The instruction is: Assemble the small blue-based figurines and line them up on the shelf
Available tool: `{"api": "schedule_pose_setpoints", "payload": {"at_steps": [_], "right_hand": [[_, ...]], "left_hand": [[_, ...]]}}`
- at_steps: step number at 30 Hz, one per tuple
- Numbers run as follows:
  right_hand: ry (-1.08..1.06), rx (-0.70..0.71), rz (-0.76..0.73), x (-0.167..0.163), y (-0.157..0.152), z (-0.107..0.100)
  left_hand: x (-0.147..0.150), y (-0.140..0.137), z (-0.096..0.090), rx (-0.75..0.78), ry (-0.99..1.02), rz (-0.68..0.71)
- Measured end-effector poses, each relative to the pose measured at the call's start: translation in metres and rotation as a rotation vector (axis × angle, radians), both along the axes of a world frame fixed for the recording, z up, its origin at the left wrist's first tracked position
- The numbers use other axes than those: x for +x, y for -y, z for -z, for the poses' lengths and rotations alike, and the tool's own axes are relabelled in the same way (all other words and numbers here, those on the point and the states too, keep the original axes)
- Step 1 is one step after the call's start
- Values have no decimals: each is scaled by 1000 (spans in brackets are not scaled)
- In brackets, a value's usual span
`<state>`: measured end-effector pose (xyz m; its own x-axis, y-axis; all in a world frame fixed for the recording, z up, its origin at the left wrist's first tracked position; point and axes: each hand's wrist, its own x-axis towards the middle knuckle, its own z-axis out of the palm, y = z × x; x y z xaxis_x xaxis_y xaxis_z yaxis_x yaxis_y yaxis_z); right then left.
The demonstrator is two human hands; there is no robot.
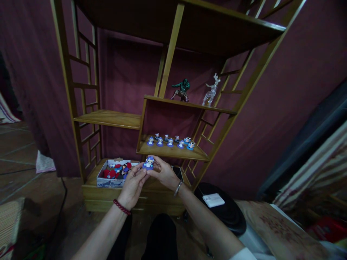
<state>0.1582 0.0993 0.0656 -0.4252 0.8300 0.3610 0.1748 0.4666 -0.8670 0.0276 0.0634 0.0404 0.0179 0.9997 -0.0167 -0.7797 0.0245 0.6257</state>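
Observation:
A small purple and white figurine [148, 163] on a round purple base is held upright between my two hands, in front of the shelf. The fingertips of my left hand [135, 183] grip its base from the left and below. My right hand [163, 173] pinches it from the right side. Just beyond, on the lower right shelf board [173, 153], similar figurines [170, 142] stand in rows, purple ones in front and dark ones behind. Blue-based figurines [191, 145] stand at the right end. To the left of my hands sits an open box [111, 183] full of red, blue and purple figurines.
The wooden display rack [169, 54] has posts and lattice sides around these boards. Above stand a green-topped figure [181, 89] and a clear deer figurine [211, 91]. A black stool [230, 213] at the right bears a white flat object [213, 200]. A dark object [177, 172] lies behind my right wrist.

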Motion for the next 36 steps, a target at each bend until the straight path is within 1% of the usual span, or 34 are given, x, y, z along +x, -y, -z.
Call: {"api": "schedule_pose_setpoints", "payload": {"at_steps": [4,9,13,17,20,25,28,32,34,36], "right_hand": [[-12,-14,-10,0,-11,3],[-6,-22,39,3,-22,9],[-1,-25,57,6,-29,15],[-21,-56,90,10,-39,21],[-33,-62,113,15,-50,24],[-57,-61,158,21,-68,26],[-72,-71,178,23,-77,24],[-57,-27,210,26,-90,22],[-42,-2,239,27,-97,22],[-23,12,277,26,-104,23]], "left_hand": [[0,-11,2,14,-30,-3],[3,-22,3,2,-79,-22],[6,-26,4,-13,-162,-51],[9,-31,8,18,-246,-97],[12,-37,11,72,-310,-113],[16,-47,14,174,-481,-160],[19,-51,14,263,-550,-202],[21,-58,14,389,-631,-243],[21,-62,14,452,-725,-271],[20,-67,15,512,-917,-311]]}}
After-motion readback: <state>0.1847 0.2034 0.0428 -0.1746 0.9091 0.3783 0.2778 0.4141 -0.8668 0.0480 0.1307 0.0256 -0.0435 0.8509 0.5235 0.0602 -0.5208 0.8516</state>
